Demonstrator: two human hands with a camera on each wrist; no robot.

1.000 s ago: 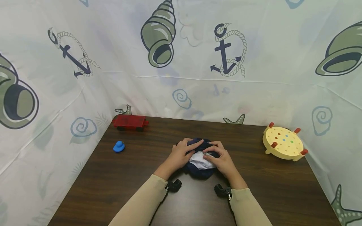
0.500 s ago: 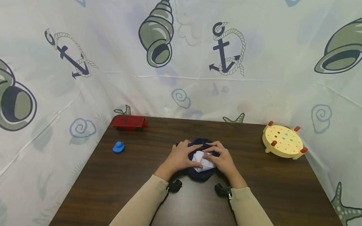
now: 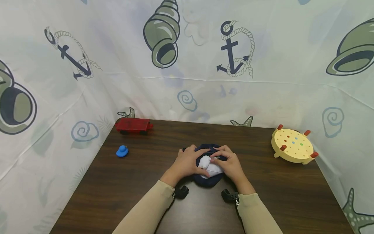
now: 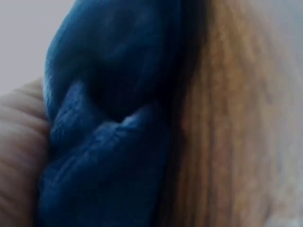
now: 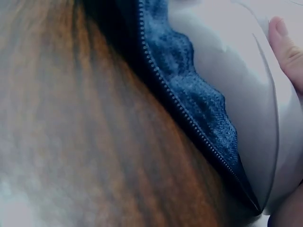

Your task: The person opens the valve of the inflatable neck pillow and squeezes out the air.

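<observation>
A navy blue, soft fabric pouch (image 3: 208, 182) lies on the table between both hands, its mouth facing up. A zipper (image 5: 175, 99) runs along its edge in the right wrist view. Smooth white material (image 3: 213, 169) bulges inside the opening. My left hand (image 3: 186, 162) grips the left side, fingers over the far rim and thumb against the white material. On the other side my right hand (image 3: 230, 164) holds the far right rim, its thumb (image 5: 286, 47) pressing on the white material. Close up in the left wrist view, the navy fabric (image 4: 104, 161) is folded and creased.
A red toy wagon (image 3: 133, 125) stands at the back left of the dark wooden table (image 3: 117, 195), with a blue toy duck (image 3: 122, 151) in front of it. At the right edge sits a yellow round toy (image 3: 293, 145) with red pegs. A patterned white curtain (image 3: 201, 58) surrounds the table.
My left thumb has moved out from the pouch's left side onto the white material, which now bunches up beside it. The right hand has hardly moved.
</observation>
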